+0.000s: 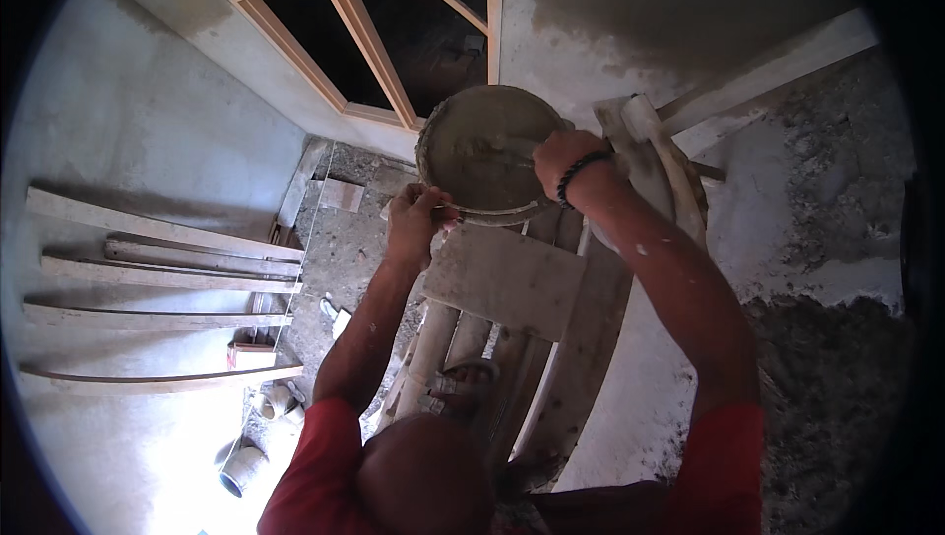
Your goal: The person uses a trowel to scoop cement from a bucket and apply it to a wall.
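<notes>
A round bucket [427, 156] filled with wet grey mortar [482, 122] stands in front of me, beside the window frame. My left hand [417, 218] is closed on the near left part of its rim, where a pale curved strip runs along the edge. My right hand [571, 163], with a dark braided band at the wrist, is a fist at the bucket's right side. From that fist a mortar-coated tool [514, 153] reaches into the mortar; its shape blends with the grey mix, and its handle is hidden by my fingers.
Below the bucket, a board [507, 279] lies across poles and planks, where a sandalled foot [468, 375] stands. A wooden window frame [366, 53] is set in the far wall. Several long planks [167, 274] stick out at left. Containers [243, 469] lie on the floor lower left.
</notes>
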Available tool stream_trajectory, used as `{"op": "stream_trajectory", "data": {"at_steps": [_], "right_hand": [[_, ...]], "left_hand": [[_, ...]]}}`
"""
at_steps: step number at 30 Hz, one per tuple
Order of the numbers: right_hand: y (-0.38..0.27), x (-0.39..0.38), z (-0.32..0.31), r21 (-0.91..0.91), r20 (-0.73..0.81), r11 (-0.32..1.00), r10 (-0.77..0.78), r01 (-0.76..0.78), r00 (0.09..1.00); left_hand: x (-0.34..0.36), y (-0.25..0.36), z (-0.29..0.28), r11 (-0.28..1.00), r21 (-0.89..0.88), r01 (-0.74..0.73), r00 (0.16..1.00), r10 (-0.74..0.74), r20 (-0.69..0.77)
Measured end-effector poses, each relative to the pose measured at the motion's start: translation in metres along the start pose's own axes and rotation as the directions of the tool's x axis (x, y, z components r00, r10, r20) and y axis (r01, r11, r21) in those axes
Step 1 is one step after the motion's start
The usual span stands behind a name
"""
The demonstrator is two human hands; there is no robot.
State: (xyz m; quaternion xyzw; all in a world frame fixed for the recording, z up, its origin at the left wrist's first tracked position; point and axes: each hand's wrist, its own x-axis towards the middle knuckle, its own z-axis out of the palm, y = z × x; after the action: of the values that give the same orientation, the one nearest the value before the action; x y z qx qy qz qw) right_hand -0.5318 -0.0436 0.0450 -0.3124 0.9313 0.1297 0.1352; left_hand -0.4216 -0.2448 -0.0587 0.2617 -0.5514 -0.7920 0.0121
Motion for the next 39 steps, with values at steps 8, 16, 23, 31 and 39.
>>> {"op": "stream_trajectory", "data": {"at_steps": [8,16,23,31,39], "right_hand": [[0.0,-0.005,0.014,0.091,-0.023,0.996,0.028,-0.026,0.999],[0.061,-0.153,0.001,0.379,-0.266,0.925,0.138,-0.028,0.954],[0.056,-0.366,0.052,0.766,0.128,0.537,0.409,-0.352,0.903],[-0.029,-0.573,0.022,0.59,0.618,0.201,0.511,-0.782,0.597],[-0.193,-0.826,-0.027,0.5,0.819,-0.056,0.355,-0.864,0.451]], "left_hand": [[-0.002,0.01,0.02,0.898,-0.435,0.068,0.992,-0.014,0.125],[0.052,0.013,0.025,0.838,-0.501,0.216,0.893,0.038,0.449],[0.066,0.044,0.074,0.83,-0.478,0.288,0.831,0.031,0.555],[0.088,0.072,0.124,0.89,-0.251,0.38,0.912,-0.406,-0.058],[0.104,0.093,0.112,0.771,-0.289,0.568,0.718,-0.635,-0.284]]}}
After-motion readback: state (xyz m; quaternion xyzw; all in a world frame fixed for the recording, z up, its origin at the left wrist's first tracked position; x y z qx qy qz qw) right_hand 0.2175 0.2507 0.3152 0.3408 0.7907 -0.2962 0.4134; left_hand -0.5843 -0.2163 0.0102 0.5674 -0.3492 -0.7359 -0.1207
